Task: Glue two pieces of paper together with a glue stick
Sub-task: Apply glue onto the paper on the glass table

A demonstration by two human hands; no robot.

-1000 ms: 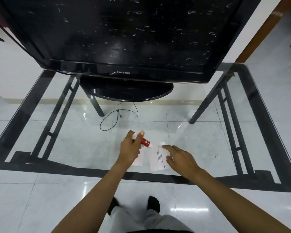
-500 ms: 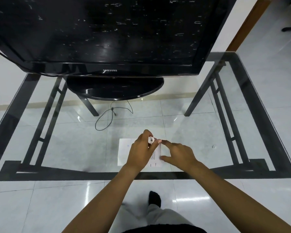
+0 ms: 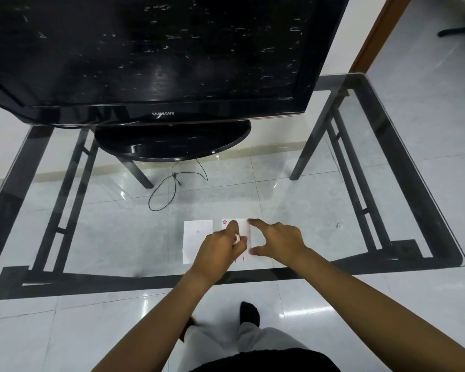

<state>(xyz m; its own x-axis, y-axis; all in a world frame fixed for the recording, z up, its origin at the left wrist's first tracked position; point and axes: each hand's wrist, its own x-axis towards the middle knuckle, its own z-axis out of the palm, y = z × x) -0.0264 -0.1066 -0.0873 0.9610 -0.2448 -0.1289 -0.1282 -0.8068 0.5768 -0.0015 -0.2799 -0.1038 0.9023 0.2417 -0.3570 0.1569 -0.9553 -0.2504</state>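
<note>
Rubbing the glue stick (image 3: 236, 238) over the printed slip (image 3: 243, 229), my left hand (image 3: 220, 251) clenched around the barrel; only its white end shows past my knuckles, so I cannot tell whether the tip is actually touching the paper.

My right hand (image 3: 278, 241) grips nothing: forefinger and thumb spread, resting at the slip's right edge to pin it.

The blank slip (image 3: 196, 237) lies just beside the printed one, to its left, a thin gap between them, both flat near the front of the glass tabletop (image 3: 320, 210).

Risks, as I judge them:
- Glass is slick and hard. A light slip may skate or swing under the stroke if my pinning fingers ease off.
- Thin paper could buckle or crease if I push toward the held edge instead of away from it.
- Glue run past the edge would smear the glass and stick the slip to it.
- My left wrist hangs over the blank slip's corner and could drag it.

Materials: small matt white rectangular slips, one with a red mark at its far end and lines of print; smooth cylindrical stick; glossy clear top on a dark metal frame.
</note>
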